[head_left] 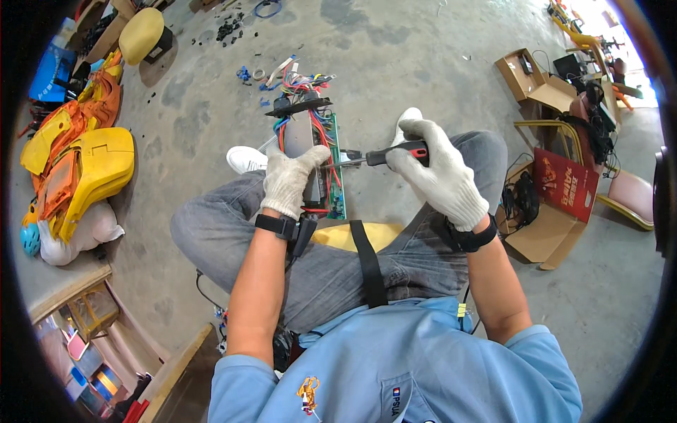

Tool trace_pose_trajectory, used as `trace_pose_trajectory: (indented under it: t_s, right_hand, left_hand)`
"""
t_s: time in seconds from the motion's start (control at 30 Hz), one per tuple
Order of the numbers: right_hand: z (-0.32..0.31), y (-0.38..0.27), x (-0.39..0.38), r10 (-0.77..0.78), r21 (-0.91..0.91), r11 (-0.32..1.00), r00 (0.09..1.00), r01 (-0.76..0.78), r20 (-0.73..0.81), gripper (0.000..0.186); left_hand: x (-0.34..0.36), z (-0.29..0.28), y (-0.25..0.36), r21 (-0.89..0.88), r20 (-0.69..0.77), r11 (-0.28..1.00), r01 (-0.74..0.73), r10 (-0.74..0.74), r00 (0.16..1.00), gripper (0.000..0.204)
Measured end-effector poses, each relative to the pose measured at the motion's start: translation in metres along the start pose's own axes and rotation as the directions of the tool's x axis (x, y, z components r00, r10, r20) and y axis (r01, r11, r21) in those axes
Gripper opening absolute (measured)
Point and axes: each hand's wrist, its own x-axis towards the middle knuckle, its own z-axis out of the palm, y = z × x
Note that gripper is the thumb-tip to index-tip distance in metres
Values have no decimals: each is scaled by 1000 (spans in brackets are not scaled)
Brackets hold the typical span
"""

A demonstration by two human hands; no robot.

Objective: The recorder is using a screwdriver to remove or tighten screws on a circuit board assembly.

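Observation:
My left hand point(289, 182), in a white knit glove, grips a grey boxy electronic unit point(299, 134) between my knees. A long green circuit board point(337, 201) runs along the unit's right side, with red and blue wires around it. In my right hand point(443, 173), also gloved, is a screwdriver point(379, 157) with a black and red handle. Its shaft points left, and the tip lies over the board near my left thumb; whether it touches is hard to tell. A black end plate point(300, 107) crosses the unit's far end.
Loose coloured wires point(303, 83) spread beyond the unit. Small black pieces point(229, 28) lie farther off on the concrete floor point(367, 63). Yellow and orange plastic shells point(99, 158) are piled at left. Open cardboard boxes point(539, 236) and a pink-seated chair point(630, 197) stand at right.

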Motion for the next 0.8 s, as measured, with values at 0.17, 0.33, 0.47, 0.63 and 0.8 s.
trace_pose_trajectory:
  t_s: [0.17,0.33,0.47,0.63,0.8]
  right_hand:
    - [-11,2,3,198,54,974,945,-219,260,41]
    - [-6,-4,-2,42,68,996,991,-50,124,46]
    - [-10,-20,6,239,177,945,949,-276,205,43]
    - [-7,7,3,114,168,975,979,-143,171,49]
    - [-5,3,0,97,163,979,983,-123,156,40]
  left_hand:
    - [-2,0,2,28,-39,999,34,-33,999,83]
    - [-2,1,4,1,-2,1000,29,-29,1000,85]
    - [-8,0,11,-35,5,998,58,-58,998,79]
    - [-17,4,27,-4,-39,994,105,-105,994,74]
    - [-13,4,22,-29,-25,993,112,-113,993,76]
